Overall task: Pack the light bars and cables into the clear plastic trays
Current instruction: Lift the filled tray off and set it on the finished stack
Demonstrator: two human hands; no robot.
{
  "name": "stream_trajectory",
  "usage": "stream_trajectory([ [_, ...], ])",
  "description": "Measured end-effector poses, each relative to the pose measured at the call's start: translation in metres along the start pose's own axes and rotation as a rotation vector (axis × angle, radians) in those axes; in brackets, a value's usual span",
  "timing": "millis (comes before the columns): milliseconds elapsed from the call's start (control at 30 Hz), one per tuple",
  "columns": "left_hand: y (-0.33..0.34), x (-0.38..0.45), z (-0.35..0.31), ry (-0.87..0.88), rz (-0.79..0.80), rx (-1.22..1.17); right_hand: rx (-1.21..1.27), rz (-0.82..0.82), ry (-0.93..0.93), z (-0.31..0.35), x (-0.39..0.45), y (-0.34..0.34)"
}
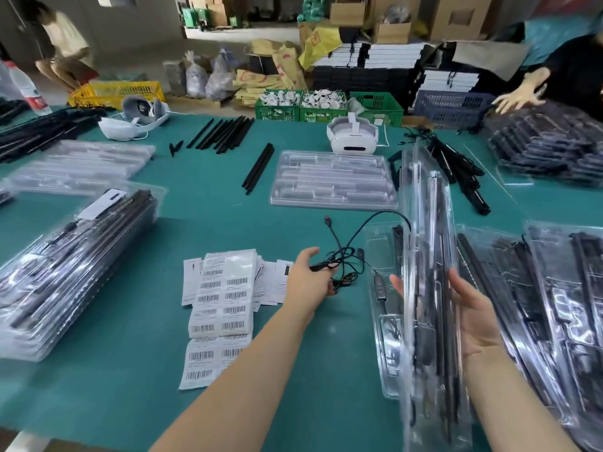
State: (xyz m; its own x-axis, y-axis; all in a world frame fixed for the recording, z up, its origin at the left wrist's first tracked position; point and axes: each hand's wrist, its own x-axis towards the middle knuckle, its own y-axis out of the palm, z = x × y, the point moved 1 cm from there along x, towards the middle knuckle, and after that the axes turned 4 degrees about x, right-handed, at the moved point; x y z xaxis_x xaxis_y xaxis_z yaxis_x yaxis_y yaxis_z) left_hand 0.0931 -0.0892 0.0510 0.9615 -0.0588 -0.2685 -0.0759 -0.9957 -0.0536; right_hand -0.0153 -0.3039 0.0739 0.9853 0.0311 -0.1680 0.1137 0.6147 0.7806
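Observation:
My left hand (308, 277) grips a tangled black cable (347, 256) just above the green table, its loop and plugs trailing up and right. My right hand (473, 316) holds a filled clear plastic tray (427, 288) tilted up on its edge, with black light bars inside; fingers show on both of its sides. Beneath it another clear tray (383, 321) lies flat, with a cable and inline controller in it. An empty stack of clear trays (332, 179) sits mid-table, and loose black light bars (257, 168) lie left of it.
Barcode label sheets (222, 308) lie by my left forearm. Packed tray stacks stand at left (71, 265) and right (554, 305). Two white headsets (352, 135) sit at the back, with more bars (225, 133) and a bottle (27, 89). Another person's hand (522, 96) reaches over trays far right.

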Motion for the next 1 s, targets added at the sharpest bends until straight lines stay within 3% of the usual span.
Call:
stream_trajectory([
  [167, 0.006, -0.013, -0.019, 0.112, 0.198, -0.012, 0.037, 0.063, -0.015, 0.008, 0.002, 0.013],
  [300, -0.002, -0.017, -0.037, 0.09, 0.291, -0.372, 0.009, -0.023, -0.084, 0.014, 0.004, 0.017],
  [400, -0.021, -0.013, -0.048, 0.092, 0.291, -0.62, -0.084, -0.047, -0.085, 0.014, 0.004, 0.014],
  [500, -0.038, -0.008, -0.062, 0.118, 0.228, -0.691, -0.204, -0.03, -0.041, 0.012, 0.007, 0.012],
  [567, -0.048, -0.006, -0.071, 0.172, 0.117, -0.555, -0.256, -0.031, -0.014, 0.008, 0.008, 0.01],
  [667, -0.062, -0.004, -0.079, 0.329, -0.093, -0.15, -0.309, -0.057, -0.016, 0.001, 0.012, 0.006],
  [767, -0.074, -0.003, -0.082, 0.416, -0.22, 0.15, -0.534, -0.138, -0.018, -0.01, 0.016, 0.003],
  [900, -0.076, -0.003, -0.08, 0.421, -0.195, 0.133, -0.907, -0.342, 0.033, -0.02, 0.019, -0.004],
  [1000, -0.07, -0.002, -0.075, 0.379, -0.098, 0.136, -1.096, -0.469, -0.039, -0.024, 0.02, 0.005],
])
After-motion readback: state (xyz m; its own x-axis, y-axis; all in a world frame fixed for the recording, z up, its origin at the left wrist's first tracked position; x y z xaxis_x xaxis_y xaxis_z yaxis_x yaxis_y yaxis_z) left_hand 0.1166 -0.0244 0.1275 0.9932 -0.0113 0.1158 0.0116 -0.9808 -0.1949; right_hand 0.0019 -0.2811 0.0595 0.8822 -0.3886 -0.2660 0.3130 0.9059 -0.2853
